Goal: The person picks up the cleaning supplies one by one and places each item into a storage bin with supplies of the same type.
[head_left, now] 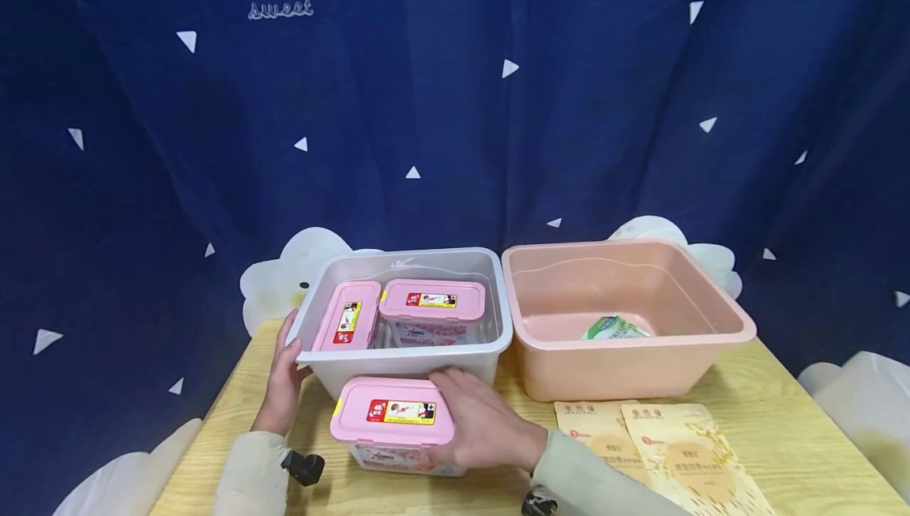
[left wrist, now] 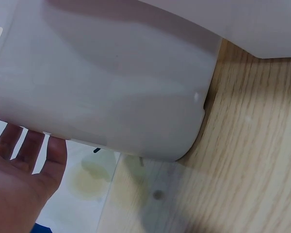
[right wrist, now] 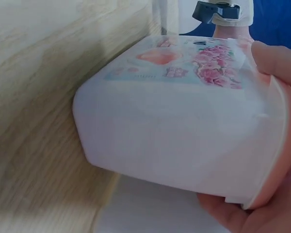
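My right hand (head_left: pixel 486 421) grips a pink-lidded plastic box (head_left: pixel 393 437) by its right end, in front of the white basin (head_left: pixel 419 355). In the right wrist view, the thumb and fingers clasp the lid end of this box (right wrist: pixel 179 126), whose pale body bears a floral label. My left hand (head_left: pixel 283 386) holds the white basin's left rim near the front corner; in the left wrist view its fingers (left wrist: pixel 56 150) lie along that edge. Inside the basin sit two similar boxes, one lengthwise at left (head_left: pixel 346 314) and one crosswise at right (head_left: pixel 434 303).
A peach basin (head_left: pixel 611 370) stands right of the white one, with a green-and-white packet (head_left: pixel 614 328) inside. Two flat beige packets (head_left: pixel 597 425) overlap on the wooden table (head_left: pixel 768 421) at front right. A dark blue curtain (head_left: pixel 455 105) hangs behind.
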